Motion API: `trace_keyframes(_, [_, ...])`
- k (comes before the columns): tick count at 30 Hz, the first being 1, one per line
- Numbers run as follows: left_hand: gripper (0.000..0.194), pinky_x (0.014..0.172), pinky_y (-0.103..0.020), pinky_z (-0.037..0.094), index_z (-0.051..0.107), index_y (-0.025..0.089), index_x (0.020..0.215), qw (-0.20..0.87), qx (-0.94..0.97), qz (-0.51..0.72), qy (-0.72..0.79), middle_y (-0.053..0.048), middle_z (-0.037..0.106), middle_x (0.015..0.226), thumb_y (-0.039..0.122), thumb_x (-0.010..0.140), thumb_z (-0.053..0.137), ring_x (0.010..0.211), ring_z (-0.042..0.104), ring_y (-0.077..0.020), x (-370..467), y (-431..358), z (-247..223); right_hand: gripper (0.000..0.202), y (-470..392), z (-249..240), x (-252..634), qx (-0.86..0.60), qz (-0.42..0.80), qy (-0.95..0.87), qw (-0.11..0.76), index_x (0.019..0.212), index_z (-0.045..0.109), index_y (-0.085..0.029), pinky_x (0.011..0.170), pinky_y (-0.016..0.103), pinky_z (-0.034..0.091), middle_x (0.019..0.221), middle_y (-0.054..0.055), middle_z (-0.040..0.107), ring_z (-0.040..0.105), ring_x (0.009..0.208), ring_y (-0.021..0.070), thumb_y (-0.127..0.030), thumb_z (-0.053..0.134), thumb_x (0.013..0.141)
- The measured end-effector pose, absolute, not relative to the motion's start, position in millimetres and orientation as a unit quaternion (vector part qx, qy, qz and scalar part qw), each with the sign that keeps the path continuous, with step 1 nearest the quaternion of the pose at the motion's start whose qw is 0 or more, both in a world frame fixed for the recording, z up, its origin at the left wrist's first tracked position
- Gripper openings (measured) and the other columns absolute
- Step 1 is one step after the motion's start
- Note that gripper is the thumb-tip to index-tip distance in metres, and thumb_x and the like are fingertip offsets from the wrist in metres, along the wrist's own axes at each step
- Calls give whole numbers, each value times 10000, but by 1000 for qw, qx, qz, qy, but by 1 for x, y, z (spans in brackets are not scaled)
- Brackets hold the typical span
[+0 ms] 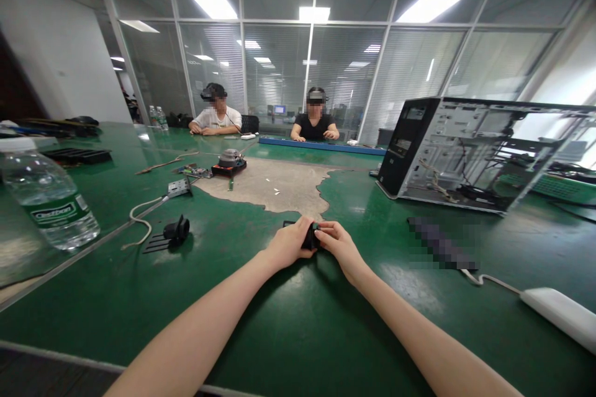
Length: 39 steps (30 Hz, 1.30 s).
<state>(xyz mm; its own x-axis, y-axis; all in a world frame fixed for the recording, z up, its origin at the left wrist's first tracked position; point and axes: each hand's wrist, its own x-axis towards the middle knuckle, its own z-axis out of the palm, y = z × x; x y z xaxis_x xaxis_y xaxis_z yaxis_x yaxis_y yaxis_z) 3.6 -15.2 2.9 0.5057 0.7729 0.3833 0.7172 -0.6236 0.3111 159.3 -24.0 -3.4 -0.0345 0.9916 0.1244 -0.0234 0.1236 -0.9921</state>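
Head view is showing the left hand (289,243) gripping a small black part (310,238) over the green surface (279,329), while the right hand (341,247) is pinching its right side. If both are pushing unevenly, this part could be slipping or cracking.

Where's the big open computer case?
In the head view, the computer case stands on the green table, at the right, past the right hand and just behind the dark strip.
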Motion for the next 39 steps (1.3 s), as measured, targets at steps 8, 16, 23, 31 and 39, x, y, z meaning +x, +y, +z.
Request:
trace_keyframes(8, [561,724,-309,448,294,222,1123,53,865,253,430,-57,503,1097,288,662,606,906,567,-239,5,-15,2,314,-17,-13,161,-441,508,-540,506,888,575,-173,733,301,445,876,48,629,584,786,162,-345,635,631])
trace_keyframes(16, [560,697,-293,445,305,219,1109,60,865,250,431,-49,512,1070,233,645,618,879,574,-229,4,-17,5,325,-21,-11,154,-405,494,-596,486,876,532,-194,726,312,444,844,26,623,585,782,158,-337,655,611])
trace_keyframes(23, [577,698,-293,444,300,219,1120,62,867,258,422,-51,503,1087,233,644,627,886,573,-230,3,-17,4,248,-30,-4,151,-401,500,-593,488,831,489,-214,649,265,446,779,-1,599,565,687,120,-369,600,673])
trace_keyframes(31, [562,736,-309,439,305,215,1121,67,867,266,416,-57,497,1090,243,655,616,915,557,-225,4,-17,4,307,-22,-12,153,-434,461,-602,487,901,540,-188,707,292,434,865,32,607,555,781,150,-398,577,680])
trace_keyframes(39, [571,686,-294,447,309,218,1114,64,868,258,420,-48,506,1072,210,637,623,870,572,-221,4,-17,4,333,-27,-5,157,-382,522,-596,475,896,495,-231,716,287,440,865,-4,576,565,771,133,-310,658,617])
